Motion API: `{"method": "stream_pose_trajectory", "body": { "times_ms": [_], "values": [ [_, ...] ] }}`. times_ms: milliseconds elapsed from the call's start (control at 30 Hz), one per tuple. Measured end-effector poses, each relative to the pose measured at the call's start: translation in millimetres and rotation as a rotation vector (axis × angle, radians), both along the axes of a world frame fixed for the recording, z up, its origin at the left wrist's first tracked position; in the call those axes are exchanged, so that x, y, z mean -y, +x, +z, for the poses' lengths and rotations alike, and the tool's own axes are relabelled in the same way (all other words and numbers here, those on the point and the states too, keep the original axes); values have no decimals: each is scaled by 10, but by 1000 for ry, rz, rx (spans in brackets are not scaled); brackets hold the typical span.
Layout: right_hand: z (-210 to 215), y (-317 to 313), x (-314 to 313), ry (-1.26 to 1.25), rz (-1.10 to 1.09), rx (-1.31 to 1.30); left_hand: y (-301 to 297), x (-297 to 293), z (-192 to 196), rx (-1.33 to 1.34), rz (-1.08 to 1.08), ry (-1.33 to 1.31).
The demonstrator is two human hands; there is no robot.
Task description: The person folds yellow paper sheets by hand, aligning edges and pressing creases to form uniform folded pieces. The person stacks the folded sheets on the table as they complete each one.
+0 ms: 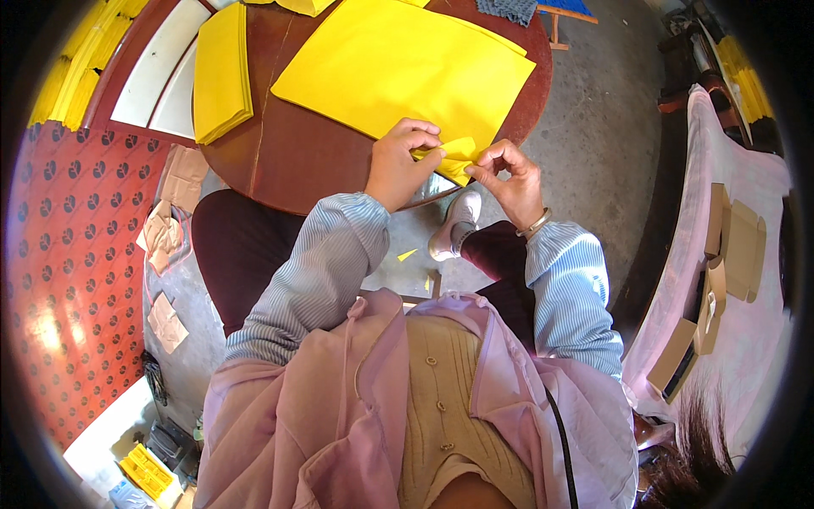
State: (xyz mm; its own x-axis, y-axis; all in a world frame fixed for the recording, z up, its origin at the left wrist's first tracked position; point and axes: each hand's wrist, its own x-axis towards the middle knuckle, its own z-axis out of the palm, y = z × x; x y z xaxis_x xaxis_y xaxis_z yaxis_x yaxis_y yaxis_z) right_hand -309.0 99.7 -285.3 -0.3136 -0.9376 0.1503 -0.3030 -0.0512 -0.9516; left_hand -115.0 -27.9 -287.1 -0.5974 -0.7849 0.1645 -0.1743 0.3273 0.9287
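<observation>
Large flat yellow rectangular piece, thin and soft-looking: it lies on the round reddish-brown table [314,157], its near right corner reaching the table's near edge; the piece [407,68] is smooth across most of its face.
Long axis: slanted, from the far left down toward the near right; the short sides run from far to near on a slant.
Worked corner: the near right one, pointing toward the person; here a small crumpled yellow fold [459,151] stands up between the hands.
Left hand [398,165]: fingers curled and thumb partly apart from them, both touching the fold at its left; whether they grip it firmly, I cannot tell.
Right hand [515,182]: thumb and forefinger nearly closed, pinching the fold's right edge; other fingers bent. A bangle [536,223] circles this wrist.
Folded yellow stack, narrow and oblong: the stack [222,75] lies at the table's left side, its long axis running away from the person.
Far right table edge: a grey textured cloth [509,8].
Floor: a white shoe [455,225] below the worked corner, with a small yellow scrap [407,254] nearby.
Right side: open brown cardboard boxes [741,250] on a pale pinkish cloth [767,178].
</observation>
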Motion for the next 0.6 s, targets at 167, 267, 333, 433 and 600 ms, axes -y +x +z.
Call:
{"method": "stream_pose_trajectory", "body": {
  "times_ms": [167, 267, 333, 433, 600],
  "values": [
    [34, -2, 0, -51, 9, -136, 15, 23, 2, 14, -11, 57],
    [41, -7, 1, -5, -4, -115, 23, 50, 0, 3, -38, 38],
    [39, -7, -2, 20, -11, -93, 48, 68, 2, -6, -64, 18],
    [32, -8, -2, 40, -16, -47, 77, 65, 2, -18, -98, -30],
    [21, 12, 9, 6, -22, -35, 16, 11, -9, -12, -32, -12]
  ]
}}
